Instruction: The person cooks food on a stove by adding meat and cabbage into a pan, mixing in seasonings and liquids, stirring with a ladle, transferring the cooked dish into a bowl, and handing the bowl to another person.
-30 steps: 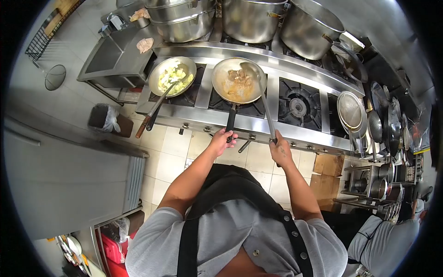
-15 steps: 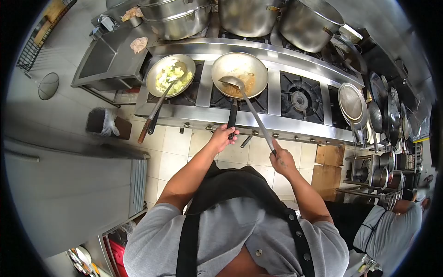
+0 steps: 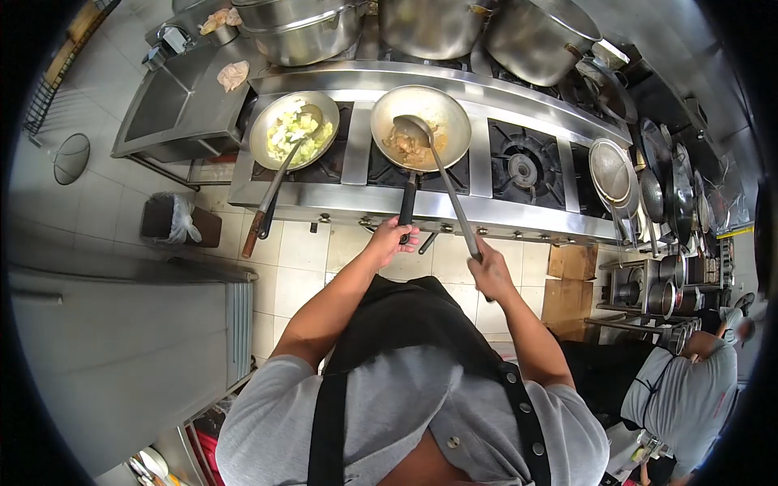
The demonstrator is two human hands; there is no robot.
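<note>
My left hand (image 3: pixel 394 244) is closed round the black handle of a frying pan (image 3: pixel 399 107) on the middle burner. Brownish pieces of food (image 3: pixel 409 151) lie in the near part of that pan. My right hand (image 3: pixel 491 271) grips the long handle of a metal ladle (image 3: pixel 455 198), whose bowl is down in the pan over the food. To the left, a second pan (image 3: pixel 326 103) holds chopped pale green and white vegetables (image 3: pixel 285 138). Another ladle (image 3: pixel 274 193), with a wooden handle end, rests in it.
Large steel pots (image 3: pixel 425 28) stand behind the stove (image 3: pixel 356 154). An unused burner (image 3: pixel 521 170) lies to the right, then strainers (image 3: pixel 609 172) and hanging pans. A sink (image 3: pixel 166 101) and a bin (image 3: pixel 212 229) are at left. A co-worker (image 3: pixel 685 397) is at lower right.
The ladle bowl has shifted within the middle pan, and the brown food there is gathered more into a heap. My right hand's hold on the ladle has changed angle. My left hand stays on the handle.
</note>
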